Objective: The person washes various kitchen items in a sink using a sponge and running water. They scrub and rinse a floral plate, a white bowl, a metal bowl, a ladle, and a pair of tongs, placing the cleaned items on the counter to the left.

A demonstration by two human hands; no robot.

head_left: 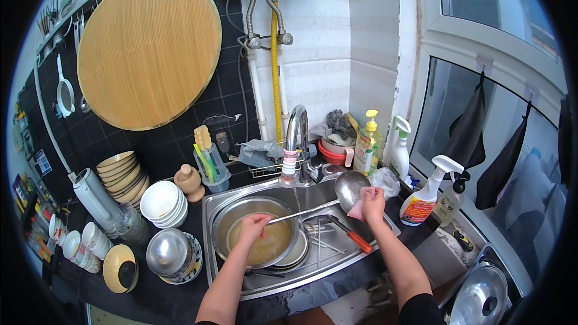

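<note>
A metal ladle (350, 186) lies slantwise over the sink (211, 265). My left hand (254, 229) is closed round the end of its long handle, above a steel basin (225, 215) of cloudy water. At the bowl, my right hand (373, 203) presses a pink cloth (359, 207) to the ladle's rim. Below the ladle lies a turner (359, 242) with a dark head and red-orange handle grip. Several chopsticks (327, 245) rest beside it on the sink bottom. Plates (300, 250) sit partly under the basin.
Behind the basin rises the faucet (295, 126). Spray bottles (424, 195) and a yellow soap bottle (367, 147) stand at the right. On the left counter are white bowls (161, 201), a metal bowl (168, 253), a stack of tan bowls (123, 174) and cups (95, 238).
</note>
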